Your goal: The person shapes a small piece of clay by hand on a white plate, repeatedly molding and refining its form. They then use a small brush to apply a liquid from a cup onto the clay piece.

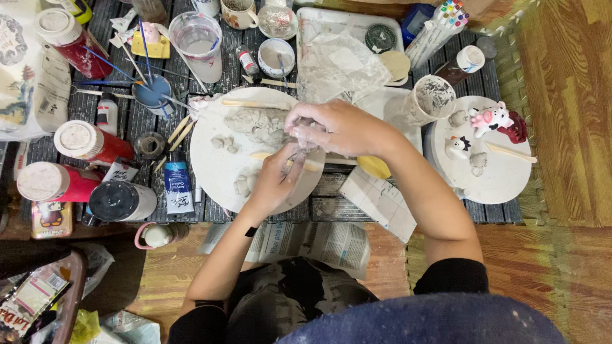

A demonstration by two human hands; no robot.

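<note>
My right hand [335,127] is curled over a small lump of grey clay, pinching it above the round white work board [213,169]. Just below it, my left hand [277,178] grips a thin modelling tool whose tip touches the clay. A larger flattened mass of grey clay [255,122] lies on the board to the left of my right hand. Small clay bits [224,143] sit further left on the board. A wooden stick [245,103] rests along the board's upper edge. A yellow-tipped wooden tool [373,167] lies under my right wrist.
A second round board [503,178] at right carries painted figurines [491,119] and small clay balls. Red-bodied jars [89,141], a black-lidded jar [120,200], a paint tube [178,188], water cups [197,41], brushes, a clay-smeared cup [433,99] and crumpled plastic wrap [341,64] crowd the slatted table.
</note>
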